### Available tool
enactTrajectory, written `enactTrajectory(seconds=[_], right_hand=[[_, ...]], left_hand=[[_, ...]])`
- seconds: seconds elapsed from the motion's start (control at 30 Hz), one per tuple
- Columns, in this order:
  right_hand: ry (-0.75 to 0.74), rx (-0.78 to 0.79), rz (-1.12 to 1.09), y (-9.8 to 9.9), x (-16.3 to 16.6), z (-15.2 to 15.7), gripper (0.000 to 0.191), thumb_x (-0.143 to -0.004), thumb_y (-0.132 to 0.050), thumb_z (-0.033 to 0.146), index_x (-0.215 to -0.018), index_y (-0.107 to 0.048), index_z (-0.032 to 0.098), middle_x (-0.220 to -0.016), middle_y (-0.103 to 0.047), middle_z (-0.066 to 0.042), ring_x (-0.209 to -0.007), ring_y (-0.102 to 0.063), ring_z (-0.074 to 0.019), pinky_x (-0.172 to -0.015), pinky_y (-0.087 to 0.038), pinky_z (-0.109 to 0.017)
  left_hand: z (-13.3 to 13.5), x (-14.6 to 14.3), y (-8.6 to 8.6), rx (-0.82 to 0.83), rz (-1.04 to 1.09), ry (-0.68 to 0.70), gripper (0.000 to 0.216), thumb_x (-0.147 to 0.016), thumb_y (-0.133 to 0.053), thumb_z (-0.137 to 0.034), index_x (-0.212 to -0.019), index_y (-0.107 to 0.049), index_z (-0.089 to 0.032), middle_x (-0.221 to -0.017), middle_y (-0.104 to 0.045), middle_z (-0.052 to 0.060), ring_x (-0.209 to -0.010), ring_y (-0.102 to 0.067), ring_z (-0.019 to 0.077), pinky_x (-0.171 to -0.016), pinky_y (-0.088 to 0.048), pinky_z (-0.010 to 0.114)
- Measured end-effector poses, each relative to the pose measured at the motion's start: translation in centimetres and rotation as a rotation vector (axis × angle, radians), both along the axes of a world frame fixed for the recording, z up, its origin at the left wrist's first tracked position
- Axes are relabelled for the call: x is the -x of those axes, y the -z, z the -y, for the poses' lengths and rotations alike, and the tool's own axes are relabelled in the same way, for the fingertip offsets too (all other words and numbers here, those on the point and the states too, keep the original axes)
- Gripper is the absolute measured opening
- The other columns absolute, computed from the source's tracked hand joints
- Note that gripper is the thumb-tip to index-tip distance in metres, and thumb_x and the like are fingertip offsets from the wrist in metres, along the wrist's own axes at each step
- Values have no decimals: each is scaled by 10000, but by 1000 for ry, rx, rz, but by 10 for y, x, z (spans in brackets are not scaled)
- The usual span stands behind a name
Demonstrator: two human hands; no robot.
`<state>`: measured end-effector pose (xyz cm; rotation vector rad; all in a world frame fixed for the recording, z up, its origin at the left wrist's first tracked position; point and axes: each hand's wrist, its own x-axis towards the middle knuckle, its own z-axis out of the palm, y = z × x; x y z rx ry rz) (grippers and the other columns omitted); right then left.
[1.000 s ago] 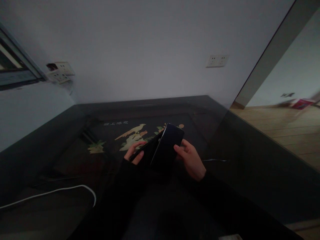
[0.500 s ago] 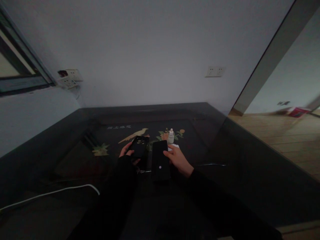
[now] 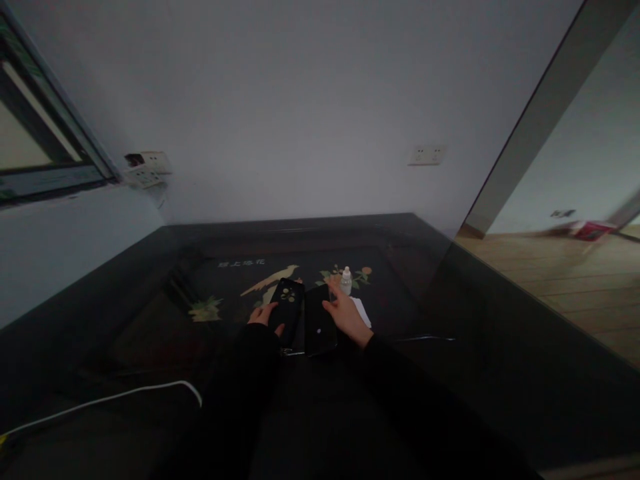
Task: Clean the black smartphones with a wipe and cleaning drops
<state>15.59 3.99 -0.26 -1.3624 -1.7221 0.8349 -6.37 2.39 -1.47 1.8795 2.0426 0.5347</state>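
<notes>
My left hand grips a black phone by its left side and lower end. Pale round shapes show near the phone's upper end. Just to its right lies a flat, black rectangular case with a small light dot near its lower end. My right hand is closed on the case's right edge, thumb on top; its other fingers are partly hidden. Behind that hand stands a small white dropper bottle. A folded white paper sits beside the hand on the dark tabletop.
The glossy table carries a bird and flower picture. A white cable runs along its left side, and a thin shiny strip lies to the right. Wall sockets are on the wall behind.
The phone and the case have come down closer to the tabletop and nearer each other. My right hand has shifted up along the case's edge, and more of the white paper shows.
</notes>
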Motion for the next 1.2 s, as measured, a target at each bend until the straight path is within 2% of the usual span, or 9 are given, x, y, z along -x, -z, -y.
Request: enactTrajectory(seconds=[0.07, 0.2, 0.33, 0.5, 0.8, 0.9, 1.0, 1.1, 1.2], right_hand=[[31, -12, 113, -4, 2, 1, 458, -812, -448, 161, -1267, -417, 212, -982, -636, -50, -852, -598, -161, -760, -456, -307], [54, -17, 340, -10, 6, 5, 329, -867, -395, 219, -1162, -541, 233, -1094, -615, -53, -983, -572, -183, -857, -408, -317], [60, -4, 544, -12, 10, 11, 397, -855, -450, 386, -1223, -483, 242, -1043, -634, -93, -937, -598, -232, -801, -427, -348], [67, -26, 725, -11, 12, 18, 451, -864, -435, 405, -1272, -405, 216, -930, -640, -135, -869, -614, -256, -715, -443, -347], [38, -110, 777, -13, 12, 18, 449, -869, -423, 415, -1267, -413, 207, -900, -639, -145, -807, -621, -258, -644, -440, -328], [-21, -160, 716, -23, -11, 19, 391, -877, -410, 419, -1231, -453, 259, -933, -641, -94, -830, -611, -215, -686, -424, -299], [-74, -196, 647, -33, -54, 19, 260, -860, -476, 324, -1094, -561, 248, -945, -629, -51, -833, -589, -168, -716, -402, -264], [-170, -200, 604, -33, -95, 20, 136, -804, -563, 272, -897, -637, 207, -840, -625, -27, -806, -569, -149, -717, -396, -248], [-289, -209, 581, -24, -114, 21, 126, -729, -649, 247, -850, -653, 213, -873, -623, -22, -889, -544, -160, -767, -390, -259]], left_hand=[[4, -3, 1, 4, -68, 5, 610, -692, -563, -321, -1271, -442, -173, -1026, -492, 108, -911, -541, 222, -827, -420, 306], [11, -8, 4, -5, -193, 6, 563, -738, -513, -366, -1284, -431, -251, -1033, -451, 79, -874, -522, 201, -810, -406, 306], [16, -13, 1, 5, -310, -19, 534, -735, -508, -433, -1241, -488, -266, -993, -417, 85, -886, -491, 230, -824, -382, 339], [23, -20, -10, 42, -465, -26, 537, -723, -503, -483, -1233, -485, -313, -992, -414, 100, -962, -442, 272, -784, -388, 374], [25, -27, -25, 24, -461, 8, 463, -724, -512, -432, -1147, -567, -252, -1075, -470, 110, -1001, -457, 270, -786, -396, 368], [26, -30, -26, -49, -407, 34, 426, -759, -469, -389, -1156, -554, -258, -1083, -524, 92, -1024, -476, 261, -798, -391, 371], [29, -41, -25, -174, -289, 148, 358, -793, -421, -334, -1105, -583, -263, -1012, -593, 54, -973, -525, 219, -779, -390, 337], [35, -67, -21, -288, -157, 285, 304, -803, -410, -304, -1016, -623, -264, -936, -632, 22, -851, -561, 166, -725, -386, 297], [39, -101, -15, -269, -125, 381, 255, -764, -466, -256, -948, -641, -283, -880, -651, -3, -821, -564, 158, -705, -366, 298]])
